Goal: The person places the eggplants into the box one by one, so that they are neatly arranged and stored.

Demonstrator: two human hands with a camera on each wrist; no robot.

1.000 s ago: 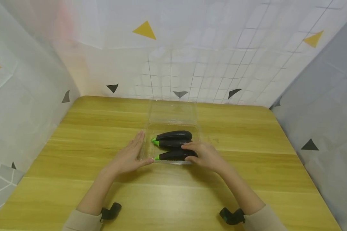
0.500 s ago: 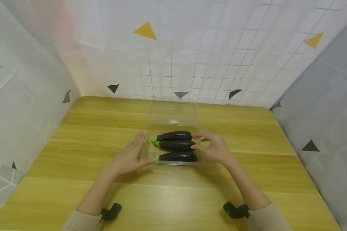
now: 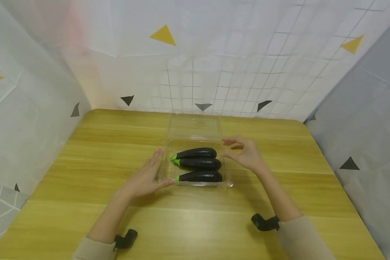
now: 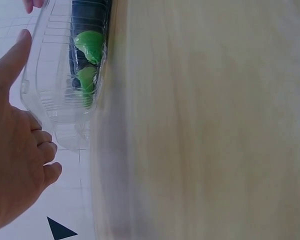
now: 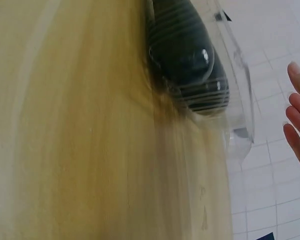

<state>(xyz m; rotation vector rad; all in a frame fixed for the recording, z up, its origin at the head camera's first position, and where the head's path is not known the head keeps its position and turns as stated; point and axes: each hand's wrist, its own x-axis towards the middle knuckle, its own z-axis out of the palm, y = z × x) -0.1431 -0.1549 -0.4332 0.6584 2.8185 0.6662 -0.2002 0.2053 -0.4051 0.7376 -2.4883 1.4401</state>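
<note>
- Patterned sheeting (image 3: 123,76) backs the wooden bench (image 3: 195,224).
- Left hand (image 3: 144,177), thumb and fingers spread, touches the clear container (image 3: 195,143); light pressure should steady it.
- Three eggplants (image 3: 199,164) lie inside.
- Right hand (image 3: 247,154), fingers parted, hovers alongside; gentle nudges should suit best.

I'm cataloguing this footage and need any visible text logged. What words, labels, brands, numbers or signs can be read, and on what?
None: no readable text on the eggplants, the clear container or the table.
The backdrop shows only triangles and grid lines.
Any marking on the black wrist pieces would be too small to read.
</note>
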